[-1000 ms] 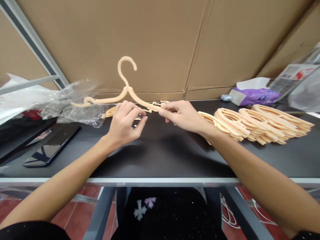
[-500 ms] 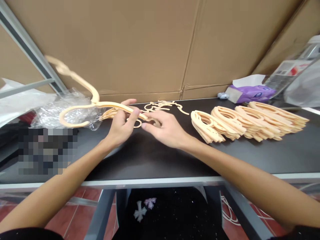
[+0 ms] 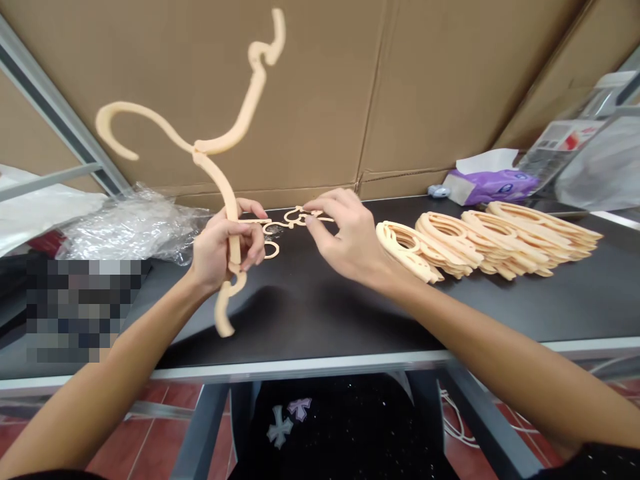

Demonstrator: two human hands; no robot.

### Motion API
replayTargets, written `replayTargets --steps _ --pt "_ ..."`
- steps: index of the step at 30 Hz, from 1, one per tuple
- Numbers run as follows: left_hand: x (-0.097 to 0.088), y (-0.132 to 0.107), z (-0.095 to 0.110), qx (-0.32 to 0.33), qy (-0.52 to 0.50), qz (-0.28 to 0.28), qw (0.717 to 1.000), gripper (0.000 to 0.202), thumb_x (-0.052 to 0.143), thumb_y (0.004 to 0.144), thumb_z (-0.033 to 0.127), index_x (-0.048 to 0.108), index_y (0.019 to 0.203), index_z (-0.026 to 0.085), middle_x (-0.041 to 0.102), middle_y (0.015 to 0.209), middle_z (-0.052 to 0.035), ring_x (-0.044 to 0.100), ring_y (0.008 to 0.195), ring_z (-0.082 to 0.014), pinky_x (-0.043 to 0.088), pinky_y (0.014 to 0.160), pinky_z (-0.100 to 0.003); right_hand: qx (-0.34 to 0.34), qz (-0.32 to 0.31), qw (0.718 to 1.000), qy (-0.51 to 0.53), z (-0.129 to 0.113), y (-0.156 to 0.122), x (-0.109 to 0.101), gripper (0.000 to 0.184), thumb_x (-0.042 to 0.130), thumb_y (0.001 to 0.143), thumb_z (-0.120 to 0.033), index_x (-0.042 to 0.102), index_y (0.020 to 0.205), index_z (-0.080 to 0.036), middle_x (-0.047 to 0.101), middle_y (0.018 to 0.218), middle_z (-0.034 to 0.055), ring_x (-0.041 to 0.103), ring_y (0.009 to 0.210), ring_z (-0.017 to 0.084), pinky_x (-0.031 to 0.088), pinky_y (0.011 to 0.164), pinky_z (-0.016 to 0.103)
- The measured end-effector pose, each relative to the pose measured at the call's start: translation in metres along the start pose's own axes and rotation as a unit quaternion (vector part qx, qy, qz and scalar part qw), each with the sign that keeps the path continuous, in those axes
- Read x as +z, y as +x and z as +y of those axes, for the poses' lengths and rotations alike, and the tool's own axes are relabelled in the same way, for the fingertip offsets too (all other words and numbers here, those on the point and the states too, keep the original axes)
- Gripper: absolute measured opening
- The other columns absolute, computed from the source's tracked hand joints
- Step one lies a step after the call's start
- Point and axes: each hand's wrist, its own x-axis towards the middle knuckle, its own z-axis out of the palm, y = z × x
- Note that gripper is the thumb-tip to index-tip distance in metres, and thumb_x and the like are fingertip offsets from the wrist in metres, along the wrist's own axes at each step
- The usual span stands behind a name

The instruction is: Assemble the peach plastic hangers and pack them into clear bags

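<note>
My left hand (image 3: 223, 247) is closed around one arm of a cream folding clothes hanger (image 3: 245, 113), held up in the air. Its hook curls to the left, the other arm rises at an angle, and a short curved end piece hangs below my fingers. Over the back of the table, my right hand (image 3: 345, 233) has its thumb and fingers apart, with the fingertips at some loose cream curved pieces (image 3: 295, 215). Those fingers partly cover the pieces. A small cream ring (image 3: 271, 250) lies beside my left fingertips.
Several stacks of folded cream hangers (image 3: 445, 243) lie on the right of the black table (image 3: 320, 313). Behind them are a purple tissue pack (image 3: 493, 185) and a clear bottle (image 3: 560, 137). Crumpled clear plastic (image 3: 135, 223) lies at left. Cardboard (image 3: 320, 100) stands along the back.
The hanger has swung upright in my left hand, its upper arm now pointing up. My right hand has let go of its end and moved right, to the loose pieces.
</note>
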Motion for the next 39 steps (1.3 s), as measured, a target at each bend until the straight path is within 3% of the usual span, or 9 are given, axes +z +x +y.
replayTargets --steps 7,10,14,18,24,28,31,35,39 --pt "-0.002 -0.003 0.009 -0.15 0.069 -0.199 0.966 0.022 0.053 0.079 0.034 0.067 0.089 0.021 0.035 0.04 0.0059 0.028 0.031 -0.0122 0.045 0.042 -0.037 0.002 0.045 0.959 -0.281 0.004 0.007 -0.028 0.065 0.047 0.091 -0.02 0.043 0.156 -0.02 0.037 0.156 0.02 0.028 0.146 0.046 0.027 0.113 0.066" --pt "-0.006 -0.003 0.007 -0.183 0.04 -0.25 0.95 0.024 0.056 0.077 0.032 0.071 0.088 0.019 0.035 0.04 0.0059 0.028 0.031 -0.0117 0.048 0.042 -0.037 0.014 0.039 0.928 -0.37 0.014 0.016 -0.04 0.069 0.047 0.09 -0.021 0.039 0.159 -0.019 0.039 0.155 0.0208 0.029 0.147 0.047 0.025 0.11 0.065" --pt "-0.013 -0.001 0.009 -0.197 0.031 -0.244 0.949 0.026 0.058 0.076 0.033 0.072 0.09 0.016 0.037 0.04 0.0064 0.029 0.032 -0.0107 0.051 0.046 -0.036 0.064 0.034 0.915 -0.396 0.039 0.029 -0.047 0.042 0.043 0.091 -0.02 0.067 0.126 -0.015 0.069 0.115 0.0179 0.058 0.113 0.037 0.031 0.102 0.058" --pt "-0.022 0.002 0.019 -0.182 0.186 -0.18 0.949 0.027 0.062 0.08 0.035 0.071 0.097 0.016 0.053 0.05 0.0026 0.047 0.042 -0.0136 0.047 0.048 -0.03 0.143 0.011 0.914 -0.381 0.054 0.036 -0.053 0.028 0.044 0.091 -0.021 0.07 0.082 -0.016 0.068 0.074 0.011 0.06 0.077 0.025 0.034 0.094 0.051" --pt "-0.048 0.012 0.012 -0.03 0.518 0.016 0.855 0.029 0.067 0.085 0.045 0.072 0.101 0.021 0.069 0.082 -0.002 0.062 0.07 -0.0192 0.047 0.065 -0.031 0.185 0.014 0.929 -0.32 0.04 0.037 -0.06 0.025 0.047 0.091 -0.025 0.07 0.083 -0.018 0.067 0.076 0.0125 0.061 0.08 0.027 0.038 0.087 0.046" --pt "-0.054 0.015 -0.007 0.21 0.555 0.116 0.796 0.041 0.078 0.078 0.044 0.064 0.107 0.02 0.064 0.101 -0.0066 0.061 0.088 -0.0228 0.053 0.076 -0.037 0.229 -0.015 0.928 -0.294 0.033 0.035 -0.054 0.022 0.052 0.09 -0.029 0.071 0.092 -0.018 0.07 0.086 0.0144 0.065 0.085 0.031 0.042 0.075 0.041" --pt "-0.035 0.008 -0.011 0.383 0.54 0.171 0.729 0.039 0.08 0.078 0.034 0.057 0.107 0.022 0.056 0.096 -0.0061 0.056 0.091 -0.0238 0.054 0.074 -0.039 0.211 -0.056 0.925 -0.311 0.03 0.032 -0.047 0.021 0.054 0.086 -0.027 0.072 0.087 -0.017 0.072 0.087 0.0162 0.067 0.083 0.031 0.04 0.07 0.038" --pt "0.003 -0.01 -0.006 0.501 0.527 0.11 0.677 0.035 0.074 0.082 0.021 0.056 0.112 0.024 0.055 0.095 -0.0055 0.057 0.086 -0.0225 0.053 0.072 -0.039 0.182 -0.095 0.922 -0.329 0.024 0.026 -0.035 0.026 0.051 0.087 -0.027 0.075 0.09 -0.016 0.075 0.09 0.0191 0.068 0.084 0.032 0.036 0.066 0.036" --pt "0.024 -0.017 -0.01 0.438 0.569 0.067 0.692 0.035 0.069 0.091 0.023 0.057 0.124 0.021 0.066 0.108 -0.0101 0.065 0.095 -0.0262 0.056 0.081 -0.042 0.153 -0.118 0.924 -0.329 0.014 0.019 -0.022 0.031 0.047 0.09 -0.029 0.076 0.096 -0.018 0.077 0.091 0.018 0.07 0.084 0.031 0.034 0.065 0.035"
